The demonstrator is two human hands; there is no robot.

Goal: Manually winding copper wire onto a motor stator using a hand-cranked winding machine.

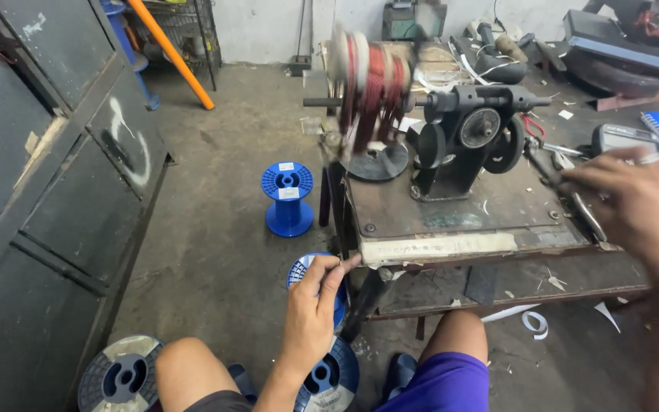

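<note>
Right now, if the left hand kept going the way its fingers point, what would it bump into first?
Probably the front edge of the workbench, just past the left hand's fingertips, which point up and right. Depth is hard to judge.

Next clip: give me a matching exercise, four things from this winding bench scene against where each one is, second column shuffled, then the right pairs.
Things:
1. left hand
2. right hand
3. upright blue spool
4. red wire coil

Places:
A. on the winder's spindle, blurred
B. standing alone on the concrete floor
C. at the winder's crank handle
D. below the bench edge, fingers pinched, just above another blue spool

Pairs: 1-D, 2-C, 3-B, 4-A
</note>
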